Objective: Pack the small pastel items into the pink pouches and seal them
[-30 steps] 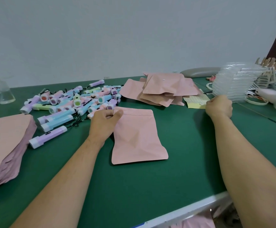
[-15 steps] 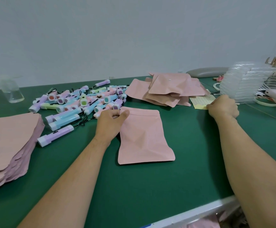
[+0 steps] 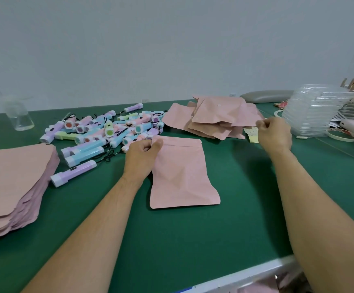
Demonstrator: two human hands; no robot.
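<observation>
1. Nothing legible is showing anywhere: no word, brand, number or sign is coming through on any surface.
2. The flat pink paper pouch (image 3: 182,172) is presenting a plain, unprinted face.
3. The pale yellow paper sheet (image 3: 251,134) is carrying rows of tiny dots, too small to read as characters.
4. The pastel plastic torch-shaped items (image 3: 108,130) are showing only round colour patches on their ends, and any marking there is staying too small to tell.

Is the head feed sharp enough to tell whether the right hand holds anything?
Head view: no, the right hand is blurred, its grip unreadable; the left hand and pouch are sharp; lighting is even, shadows soft.
</observation>
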